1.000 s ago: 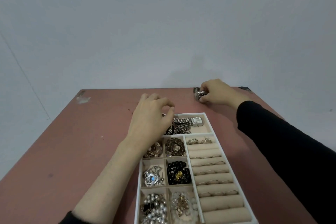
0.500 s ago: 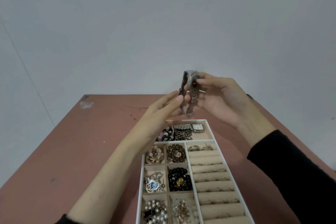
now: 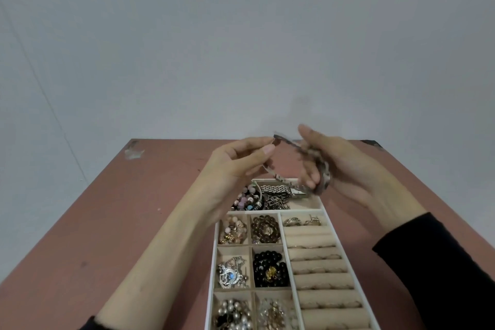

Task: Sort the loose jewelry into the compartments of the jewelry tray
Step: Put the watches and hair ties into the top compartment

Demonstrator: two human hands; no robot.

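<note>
Table (image 3: 139, 222) carries tray (image 3: 336, 233) at near centre, its left compartments filled, ring rolls on right. Left hand (image 3: 235, 161) and right hand (image 3: 337, 166) hold watch (image 3: 322, 177) in air above tray's far compartment (image 3: 308, 205); left fingers pinch one strap end, right fingers curl closed round case, blurred. Risks: pinch is slight, so strap could slip and swing; far compartment is already crowded with bracelets (image 3: 276, 195), so links may snag or watch may rest on rim.
</note>
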